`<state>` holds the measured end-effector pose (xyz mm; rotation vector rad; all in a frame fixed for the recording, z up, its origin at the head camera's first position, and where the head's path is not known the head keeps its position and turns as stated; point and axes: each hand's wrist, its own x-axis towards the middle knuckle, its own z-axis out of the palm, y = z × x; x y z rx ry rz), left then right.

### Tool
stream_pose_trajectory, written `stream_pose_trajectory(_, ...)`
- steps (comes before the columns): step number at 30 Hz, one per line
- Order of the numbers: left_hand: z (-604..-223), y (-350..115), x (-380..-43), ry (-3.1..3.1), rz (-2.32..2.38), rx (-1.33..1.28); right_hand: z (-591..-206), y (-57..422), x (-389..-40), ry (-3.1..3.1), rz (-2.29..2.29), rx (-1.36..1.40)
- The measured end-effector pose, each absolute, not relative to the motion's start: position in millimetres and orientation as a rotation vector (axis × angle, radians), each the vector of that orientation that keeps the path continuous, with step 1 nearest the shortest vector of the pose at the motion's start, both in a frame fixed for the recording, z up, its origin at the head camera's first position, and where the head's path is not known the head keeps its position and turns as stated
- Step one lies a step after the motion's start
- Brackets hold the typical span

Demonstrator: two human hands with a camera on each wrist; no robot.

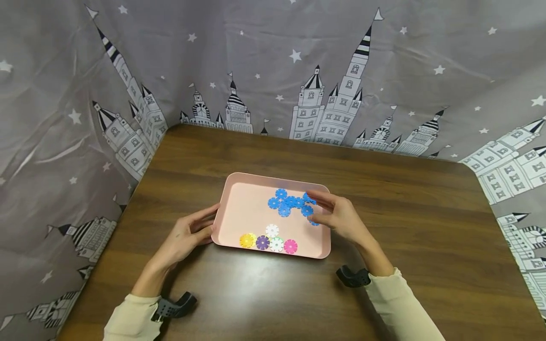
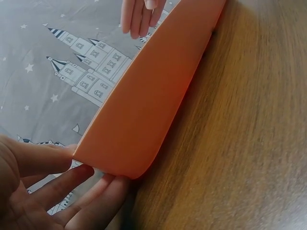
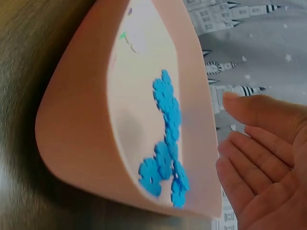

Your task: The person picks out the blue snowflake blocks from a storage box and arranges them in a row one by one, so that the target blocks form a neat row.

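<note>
A pink rectangular tray (image 1: 251,213) lies on the wooden table. My left hand (image 1: 184,237) touches its left wall from outside; in the left wrist view, fingertips (image 2: 84,171) meet the tray's end. Over the tray's right side hovers my right hand (image 1: 343,219), thumb and fingers apart and holding nothing. Beneath and beside it lies a cluster of blue notched discs (image 1: 290,202), partly hidden by the fingers. In the right wrist view the blue discs (image 3: 171,124) sit inside the tray, and the right hand (image 3: 261,163) is apart from them, palm showing.
Along the tray's near wall lie a yellow disc (image 1: 246,240), a purple disc (image 1: 262,243), a pink disc (image 1: 290,246) and pale discs (image 1: 272,230). The brown table (image 1: 405,213) extends around the tray. A grey curtain (image 1: 256,47) with printed castles hangs behind it.
</note>
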<state>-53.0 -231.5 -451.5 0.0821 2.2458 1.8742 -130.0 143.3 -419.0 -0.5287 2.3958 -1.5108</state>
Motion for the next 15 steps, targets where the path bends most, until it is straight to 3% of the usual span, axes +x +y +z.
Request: stream_pose_trajectory(15,-451.8,-231.8,-53.7,2.177,1.931,0.104,-429.0,107.1,-143.2,2.508,-1.379,-0.507)
